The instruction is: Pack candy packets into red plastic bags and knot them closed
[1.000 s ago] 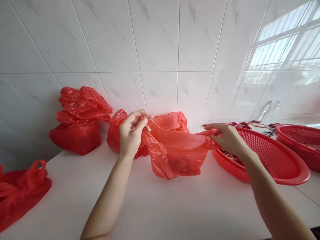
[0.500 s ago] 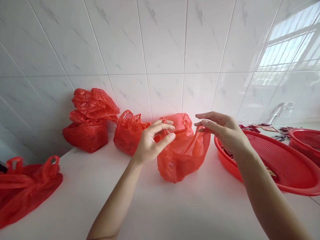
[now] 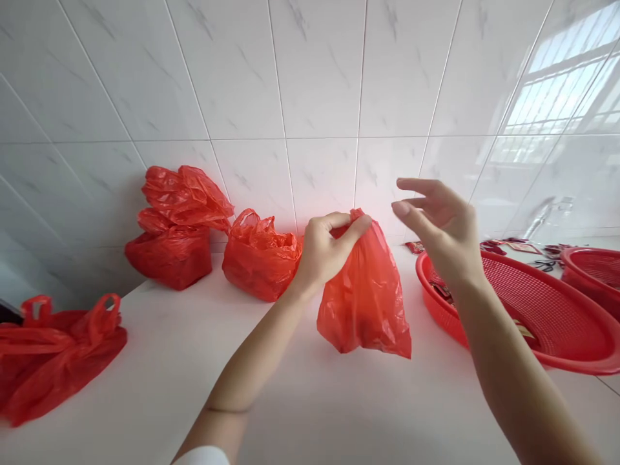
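Plainly unlabelled red bag (image 3: 367, 297), left hand (image 3: 325, 252) pinching

Plenty out of sight around the basket (image 3: 557, 361)

Its right side runs off the edge; a second basket (image 3: 593, 271) behind is cropped too. Beyond it, small items (image 3: 542, 250) too blurred to tell. The bag (image 3: 368, 297) hides its contents.

Held bag (image 3: 365, 294) on counter (image 3: 310, 400), between tied bags (image 3: 259, 255) left and basket (image 3: 527, 323) right.
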Tool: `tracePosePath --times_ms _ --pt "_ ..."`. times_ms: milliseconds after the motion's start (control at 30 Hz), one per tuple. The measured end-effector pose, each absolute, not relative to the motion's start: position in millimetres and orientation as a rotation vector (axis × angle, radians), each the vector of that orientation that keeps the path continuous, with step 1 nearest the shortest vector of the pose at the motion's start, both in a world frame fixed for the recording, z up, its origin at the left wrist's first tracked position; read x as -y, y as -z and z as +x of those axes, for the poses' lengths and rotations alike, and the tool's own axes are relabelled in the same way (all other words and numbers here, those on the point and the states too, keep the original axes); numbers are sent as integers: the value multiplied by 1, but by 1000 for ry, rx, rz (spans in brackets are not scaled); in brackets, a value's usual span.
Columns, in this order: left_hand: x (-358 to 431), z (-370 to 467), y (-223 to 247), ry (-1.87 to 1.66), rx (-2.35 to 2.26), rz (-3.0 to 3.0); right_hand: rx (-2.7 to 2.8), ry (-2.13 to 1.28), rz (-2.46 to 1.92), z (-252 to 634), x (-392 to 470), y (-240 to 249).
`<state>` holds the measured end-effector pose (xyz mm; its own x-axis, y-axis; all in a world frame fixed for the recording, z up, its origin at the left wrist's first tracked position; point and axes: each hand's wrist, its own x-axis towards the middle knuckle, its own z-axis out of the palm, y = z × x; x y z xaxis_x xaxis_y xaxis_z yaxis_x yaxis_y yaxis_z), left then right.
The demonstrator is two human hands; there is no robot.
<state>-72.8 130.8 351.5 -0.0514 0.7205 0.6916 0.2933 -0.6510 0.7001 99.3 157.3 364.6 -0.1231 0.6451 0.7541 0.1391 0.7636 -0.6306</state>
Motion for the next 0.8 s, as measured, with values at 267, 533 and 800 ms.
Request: tracePosePath --times_ms 267,533,800 --pt "-135 -70 -360 -1715 -1082 2022 1692 -934 -795 84 -153 -304" --pt "-141 -134 -374 -1788 -1212 1743 1392 -1220 -610 115 -193 -307" --pt "-138 -156 -367 -1613 -959 1811 1028 -1592 -441 112 -200 -311"
